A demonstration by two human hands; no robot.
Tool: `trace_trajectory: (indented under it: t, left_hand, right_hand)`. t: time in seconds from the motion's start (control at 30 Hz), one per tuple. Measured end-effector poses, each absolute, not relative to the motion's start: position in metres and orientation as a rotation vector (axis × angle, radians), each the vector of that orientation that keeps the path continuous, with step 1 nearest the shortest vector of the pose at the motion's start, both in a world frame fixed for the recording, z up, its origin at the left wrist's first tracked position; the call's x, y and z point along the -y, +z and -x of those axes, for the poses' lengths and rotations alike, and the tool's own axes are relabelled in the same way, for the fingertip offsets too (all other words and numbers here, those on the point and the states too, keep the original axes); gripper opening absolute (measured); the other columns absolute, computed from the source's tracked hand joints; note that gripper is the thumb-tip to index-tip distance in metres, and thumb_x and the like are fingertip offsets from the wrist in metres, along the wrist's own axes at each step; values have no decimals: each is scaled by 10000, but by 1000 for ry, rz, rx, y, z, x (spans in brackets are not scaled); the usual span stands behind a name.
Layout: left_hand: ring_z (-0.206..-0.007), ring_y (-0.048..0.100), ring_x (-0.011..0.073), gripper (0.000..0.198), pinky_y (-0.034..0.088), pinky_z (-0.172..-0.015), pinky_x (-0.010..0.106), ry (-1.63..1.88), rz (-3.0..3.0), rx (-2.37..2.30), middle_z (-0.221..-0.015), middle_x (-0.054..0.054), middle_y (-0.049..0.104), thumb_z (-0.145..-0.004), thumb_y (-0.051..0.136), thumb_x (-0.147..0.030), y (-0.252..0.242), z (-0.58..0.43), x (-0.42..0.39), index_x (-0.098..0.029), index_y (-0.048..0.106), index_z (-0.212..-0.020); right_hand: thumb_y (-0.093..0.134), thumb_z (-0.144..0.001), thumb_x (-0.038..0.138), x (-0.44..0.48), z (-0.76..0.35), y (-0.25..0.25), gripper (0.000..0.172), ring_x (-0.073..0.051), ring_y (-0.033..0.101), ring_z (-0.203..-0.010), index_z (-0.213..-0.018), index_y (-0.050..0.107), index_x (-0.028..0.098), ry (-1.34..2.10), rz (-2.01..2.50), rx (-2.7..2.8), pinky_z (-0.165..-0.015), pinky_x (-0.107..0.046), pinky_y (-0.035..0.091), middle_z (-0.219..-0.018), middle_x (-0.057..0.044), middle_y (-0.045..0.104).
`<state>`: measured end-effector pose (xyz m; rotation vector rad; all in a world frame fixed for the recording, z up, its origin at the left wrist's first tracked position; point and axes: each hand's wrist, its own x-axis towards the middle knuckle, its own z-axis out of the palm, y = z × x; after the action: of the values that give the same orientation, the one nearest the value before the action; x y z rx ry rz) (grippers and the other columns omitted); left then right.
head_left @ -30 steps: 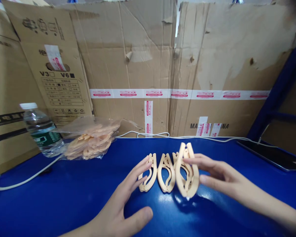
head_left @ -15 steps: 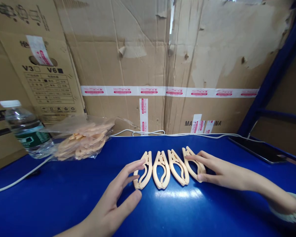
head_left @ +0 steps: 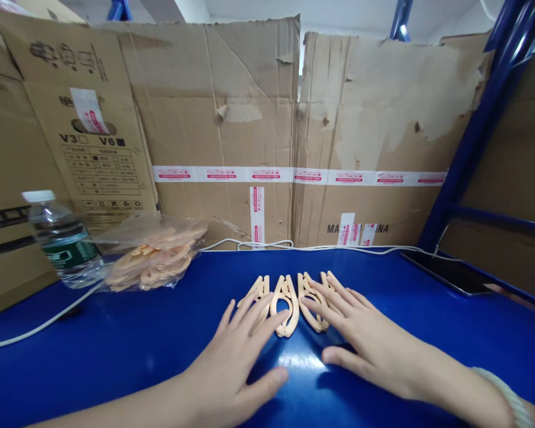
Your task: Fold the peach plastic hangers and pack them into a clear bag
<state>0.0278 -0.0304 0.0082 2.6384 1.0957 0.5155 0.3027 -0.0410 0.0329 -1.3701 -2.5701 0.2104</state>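
Head view: L hand point(head_left: 236, 351) w/ fingers spread, thumb well apart; R hand point(head_left: 365, 339) same, fingers fanned, thumb out. Neither is clamped on anything; can't tell if the fingertips touch or just hover. Four cream folding hangers in a row on the blue table point(head_left: 138, 345), under & just past the fingers. Leftmost hanger point(head_left: 266, 286) is partly hidden behind L fingers; 2nd hanger point(head_left: 295, 309) sits betw. the two hands' fingers, near L index; 3rd hanger point(head_left: 300, 286) is partly under R index & middle; 4th hanger point(head_left: 324, 278) mostly covered by R fingers. Pale band point(head_left: 503, 392) at R wrist, behind those fingers. Clear bag point(head_left: 156, 255) of similar cream pcs. lies beyond & left of L fingers, w/ a water bottle point(head_left: 65, 244) just left of it. Dark flat device point(head_left: 446, 273) well right of R fingers; white cable point(head_left: 361, 248) & cardboard point(head_left: 223, 131) beyond all fingers.
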Motion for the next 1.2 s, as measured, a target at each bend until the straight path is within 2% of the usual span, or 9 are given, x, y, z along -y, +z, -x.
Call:
trace_trajectory:
  t: [0.13, 0.27, 0.5, 0.63, 0.8, 0.93, 1.07, 1.2]
  left_hand:
    - [-1438, 11, 463, 812, 15, -1058, 761, 315, -2694, -1028, -1600, 125, 83, -862, 478, -658, 3, -44, 32, -320, 152, -1524]
    - [-1440, -46, 435, 828, -30, -1070, 738, 332, -2719, -1075, -1591, 151, 58, -874, 412, -692, -1, -54, 27, -265, 140, -1529]
    - [-1445, -39, 404, 850, -4, -1079, 714, 146, -2709, -1260, -1582, 194, 52, -881, 341, -710, 11, -61, -20, -208, 127, -1533]
    - [-1447, -38, 396, 881, 6, -1087, 697, 126, -2708, -1273, -1580, 207, 58, -872, 290, -747, 12, -60, -53, -193, 114, -1534]
    - [-1448, -66, 384, 863, 11, -1090, 693, 130, -2738, -1264, -1589, 169, 19, -866, 267, -769, 11, -57, -74, -244, 112, -1533]
    - [-1454, -32, 382, 857, -1, -1083, 703, 170, -2737, -1283, -1594, 164, 32, -861, 273, -775, 8, -57, -78, -271, 102, -1533]
    - [-1458, -34, 376, 804, 0, -1078, 716, 240, -2754, -1300, -1600, 143, 63, -885, 308, -731, 4, -59, -77, -295, 116, -1532]
    - [-1461, 25, 384, 706, 35, -1086, 718, 343, -2806, -1295, -1602, 123, 115, -926, 393, -601, 3, -57, -69, -277, 199, -1522]
  right_hand:
    - [513, -895, 605, 42, -296, 11, 736, -426, 26, -1443, -1516, 198, 366, 158, 1285, 2604, -1105, -696, 40, -1611, -57, 93]
    - [477, -912, 606, 30, -296, -2, 764, -411, 9, -1444, -1529, 124, 328, 139, 1245, 2632, -1098, -697, 2, -1601, -94, 98]
    - [317, -916, 698, -25, -285, -1, 756, -397, 23, -1449, -1524, 232, 256, 117, 1403, 2638, -1111, -667, 4, -1585, -135, 154]
    - [290, -908, 717, -55, -278, 1, 794, -387, 23, -1451, -1533, 201, 235, 147, 1463, 2624, -1120, -645, 15, -1587, -141, 153]
    - [303, -915, 698, -70, -273, 0, 789, -388, 37, -1451, -1534, 201, 221, 157, 1485, 2591, -1124, -640, 56, -1590, -135, 144]
    - [283, -924, 683, -71, -270, -4, 796, -384, 51, -1455, -1538, 179, 188, 127, 1496, 2560, -1122, -650, 67, -1586, -135, 160]
    - [268, -938, 660, -70, -268, -5, 761, -376, 98, -1455, -1528, 238, 180, 76, 1480, 2532, -1127, -645, 51, -1576, -133, 217]
    - [313, -966, 574, -63, -267, 0, 669, -330, 83, -1468, -1506, 309, 178, -23, 1410, 2526, -1142, -612, -21, -1577, -119, 237]
